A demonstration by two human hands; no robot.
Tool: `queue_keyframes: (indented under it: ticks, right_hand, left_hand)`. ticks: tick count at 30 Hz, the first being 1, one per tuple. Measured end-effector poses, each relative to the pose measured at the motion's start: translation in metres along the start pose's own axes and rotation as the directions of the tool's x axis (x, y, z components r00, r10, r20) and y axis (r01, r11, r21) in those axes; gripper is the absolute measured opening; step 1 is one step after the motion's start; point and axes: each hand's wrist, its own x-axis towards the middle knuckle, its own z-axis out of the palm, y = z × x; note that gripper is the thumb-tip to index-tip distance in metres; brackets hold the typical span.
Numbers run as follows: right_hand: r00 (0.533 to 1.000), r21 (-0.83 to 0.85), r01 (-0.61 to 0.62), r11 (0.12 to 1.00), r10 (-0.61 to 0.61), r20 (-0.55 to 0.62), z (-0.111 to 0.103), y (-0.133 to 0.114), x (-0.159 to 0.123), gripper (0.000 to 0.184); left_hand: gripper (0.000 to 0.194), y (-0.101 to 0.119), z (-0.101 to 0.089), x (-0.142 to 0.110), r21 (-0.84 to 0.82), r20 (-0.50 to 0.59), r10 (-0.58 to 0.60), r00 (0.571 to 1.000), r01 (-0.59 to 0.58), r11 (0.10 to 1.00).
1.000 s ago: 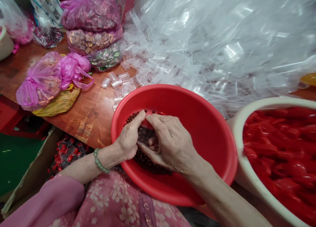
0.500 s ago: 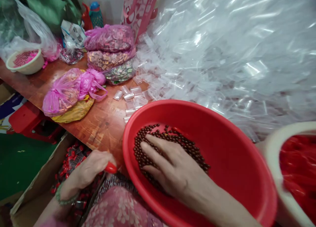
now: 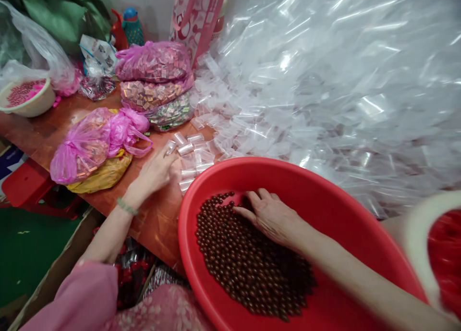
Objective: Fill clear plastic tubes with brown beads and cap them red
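Brown beads point(image 3: 248, 268) | red basin point(image 3: 324, 201) | right hand point(image 3: 272, 218) over them | left hand point(image 3: 155, 171) at clear tube point(image 3: 170, 146) (both grips unclear)

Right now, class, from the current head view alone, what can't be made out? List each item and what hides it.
All in the head view:
- Beads under the right hand: covered by that hand.
- Whether the left hand grips the clear case at its fingertips: too small to tell.
- Cream tub: cut off by the right edge.
- Cardboard box: contents partly hidden by the left sleeve and table.
- Single pieces high in the clear heap: blurred.
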Motion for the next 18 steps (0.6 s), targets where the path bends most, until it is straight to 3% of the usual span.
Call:
queue_keyframes:
  ticks: [3, 6, 9, 12, 15, 18]
  right_hand:
    - [0.998, -0.003, 0.056, 0.998, -0.056, -0.008, -0.001, -0.013, -0.007, 0.05]
    - [0.987, -0.008, 0.157, 0.988, -0.156, 0.041, -0.004, -0.03, -0.018, 0.053]
    - [0.952, -0.006, 0.288, 0.958, -0.286, 0.107, -0.005, -0.044, -0.029, 0.051]
    - [0.911, 0.097, 0.353, 0.93, -0.366, 0.192, -0.007, -0.046, -0.034, 0.035]
    - [0.908, 0.249, 0.281, 0.927, -0.341, 0.244, -0.014, -0.033, -0.029, 0.025]
    - [0.949, 0.437, 0.153, 0.886, -0.254, 0.184, -0.028, -0.012, -0.017, 0.032]
  left_hand:
    - [0.044, -0.015, 0.023, 0.054, 0.15, 0.058, -0.054, 0.997, 0.044, 0.988]
    - [0.048, -0.028, 0.033, 0.071, 0.16, 0.107, -0.005, 0.994, -0.012, 0.987]
    - [0.049, -0.033, 0.032, 0.065, 0.171, 0.16, 0.021, 0.987, -0.049, 0.984]
    - [0.06, -0.032, 0.027, 0.051, 0.185, 0.21, 0.042, 0.977, -0.082, 0.979]
    - [0.068, -0.031, 0.023, 0.037, 0.145, 0.229, 0.034, 0.973, -0.068, 0.987]
    - [0.054, -0.036, 0.021, 0.026, 0.029, 0.247, -0.019, 0.969, 0.013, 0.999]
